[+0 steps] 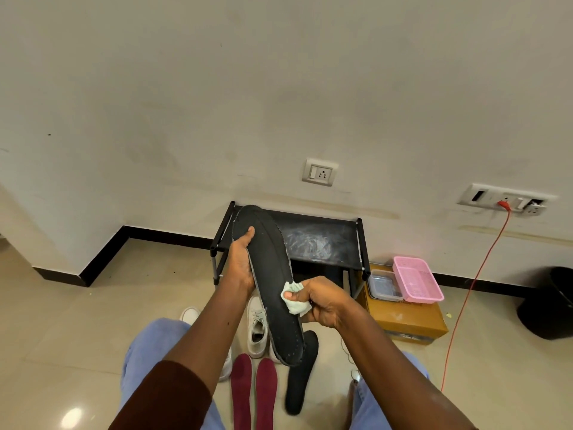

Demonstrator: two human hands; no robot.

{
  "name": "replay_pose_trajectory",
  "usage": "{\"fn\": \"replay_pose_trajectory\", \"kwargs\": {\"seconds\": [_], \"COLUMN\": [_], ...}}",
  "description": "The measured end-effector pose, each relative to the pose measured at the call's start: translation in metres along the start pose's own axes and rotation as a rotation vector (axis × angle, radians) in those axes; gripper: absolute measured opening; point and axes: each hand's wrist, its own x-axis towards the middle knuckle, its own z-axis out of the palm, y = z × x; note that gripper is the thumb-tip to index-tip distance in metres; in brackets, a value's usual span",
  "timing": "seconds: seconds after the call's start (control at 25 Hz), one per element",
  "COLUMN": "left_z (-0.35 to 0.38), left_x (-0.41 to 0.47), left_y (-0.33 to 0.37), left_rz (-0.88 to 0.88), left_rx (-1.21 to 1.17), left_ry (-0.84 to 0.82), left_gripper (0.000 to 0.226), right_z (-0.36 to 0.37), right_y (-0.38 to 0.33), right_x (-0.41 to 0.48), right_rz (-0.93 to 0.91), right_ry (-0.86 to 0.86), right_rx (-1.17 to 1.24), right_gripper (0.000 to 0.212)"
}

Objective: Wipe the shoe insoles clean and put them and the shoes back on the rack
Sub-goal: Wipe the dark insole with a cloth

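Observation:
My left hand grips a long black insole along its left edge and holds it up in front of the black shoe rack. My right hand pinches a small pale green cloth against the insole's lower right edge. On the floor below lie a second black insole, two maroon insoles side by side, and white shoes, partly hidden by my arms.
A cardboard box right of the rack carries a clear plastic container and a pink basket. An orange cable runs from a wall socket to the floor. A black bin stands at far right.

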Motion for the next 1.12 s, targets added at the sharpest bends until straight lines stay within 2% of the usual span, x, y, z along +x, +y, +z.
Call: {"fn": "replay_pose_trajectory", "kwargs": {"seconds": [0.16,0.24,0.28,0.36,0.4,0.44,0.48,0.52,0.56,0.64,0.72,0.8,0.92,1.0,1.12], "left_z": [-0.01,-0.011,-0.013,-0.011,-0.01,-0.01,-0.01,-0.011,-0.009,-0.005,-0.006,-0.01,-0.021,-0.024,-0.01], "left_x": [-0.002,-0.003,-0.002,-0.007,-0.009,-0.009,-0.005,0.001,0.004,0.009,0.013,0.02,0.029,0.04,0.031], "left_y": [-0.018,-0.026,-0.027,-0.021,-0.017,-0.016,-0.018,-0.021,-0.023,-0.026,-0.025,-0.026,-0.025,-0.022,-0.015], "left_rz": [-0.123,-0.132,-0.105,-0.078,-0.077,-0.074,-0.055,-0.037,-0.033,-0.07,-0.099,-0.1,-0.096,-0.092,-0.142], "left_rx": [-0.089,-0.183,-0.221,-0.258,-0.3,-0.3,-0.302,-0.288,-0.302,-0.353,-0.389,-0.409,-0.468,-0.506,-0.364], "left_ry": [-0.224,-0.27,-0.292,-0.315,-0.363,-0.334,-0.298,-0.23,-0.23,-0.31,-0.422,-0.467,-0.527,-0.536,-0.424], "left_gripper": [0.047,0.041,0.039,0.046,0.047,0.046,0.043,0.041,0.044,0.048,0.059,0.068,0.081,0.088,0.069], "right_z": [0.01,0.014,0.015,0.01,0.008,0.008,0.011,0.017,0.024,0.037,0.042,0.041,0.044,0.045,0.045], "right_y": [0.001,-0.001,-0.002,-0.005,-0.007,-0.01,-0.014,-0.016,-0.016,-0.004,0.005,0.01,0.024,0.038,0.035], "right_x": [0.007,0.008,0.008,0.01,0.009,0.006,0.001,-0.001,-0.003,0.001,-0.004,-0.01,-0.02,-0.015,-0.002], "right_rz": [-0.027,-0.017,-0.044,-0.226,-0.378,-0.554,-0.704,-0.815,-0.899,-1.0,-0.974,-0.957,-1.112,-1.24,-1.298], "right_ry": [0.087,0.102,0.163,0.415,0.587,0.711,0.742,0.717,0.667,0.585,0.538,0.497,0.435,0.47,0.57], "right_rx": [0.184,0.169,0.095,-0.191,-0.342,-0.425,-0.47,-0.557,-0.666,-0.942,-1.077,-1.153,-1.161,-1.213,-1.197], "right_gripper": [0.013,0.024,0.029,0.037,0.037,0.032,0.024,0.02,0.022,0.03,0.033,0.033,0.03,0.032,0.035]}}
